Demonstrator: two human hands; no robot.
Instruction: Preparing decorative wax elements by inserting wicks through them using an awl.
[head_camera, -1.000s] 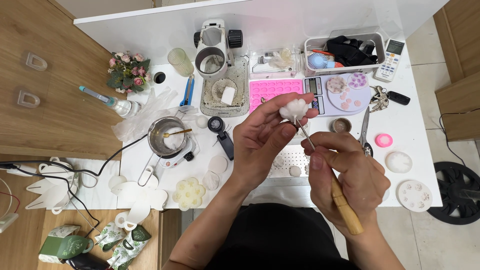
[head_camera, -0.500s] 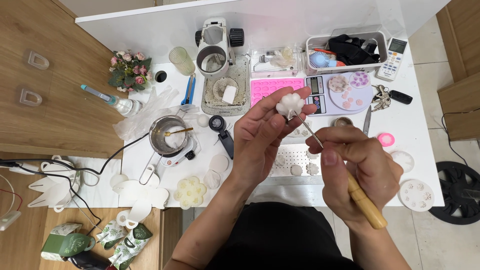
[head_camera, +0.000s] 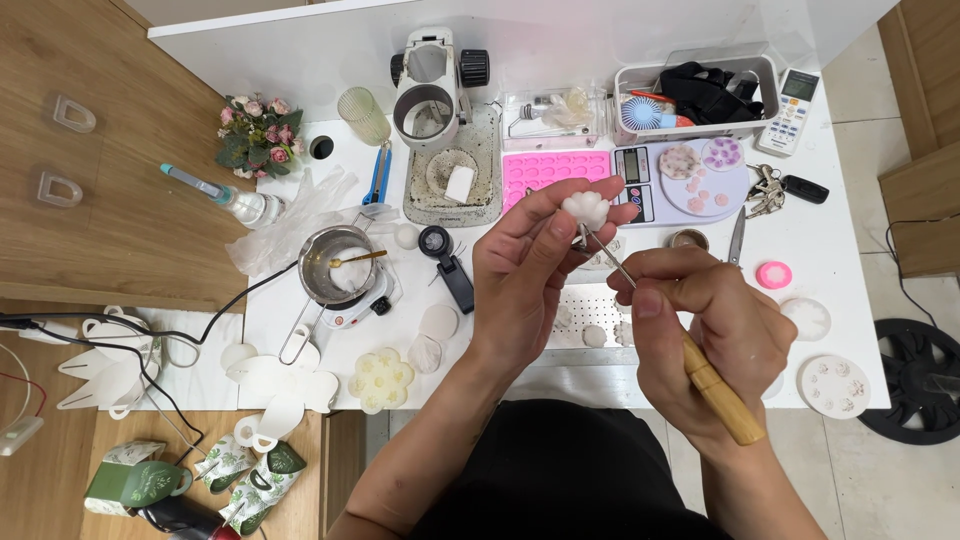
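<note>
Meanwhile the left hand (head_camera: 525, 275) pinched the small white flower-shaped piece (head_camera: 586, 209) at its fingertips above the white table (head_camera: 840, 250), much as it had a second before. The right hand (head_camera: 700, 335), closed round the wooden-handled tool (head_camera: 722, 393), had shifted slightly, its thin metal tip kept under the flower. That suggested the picking at the piece was ongoing, over the perforated tray (head_camera: 590, 310) and near the pink mould (head_camera: 545, 170).

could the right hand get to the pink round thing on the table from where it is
Probably yes: the pink round piece lies in the open just beyond the right hand, nothing between them. But that hand is gripping a wooden-handled tool.
</note>
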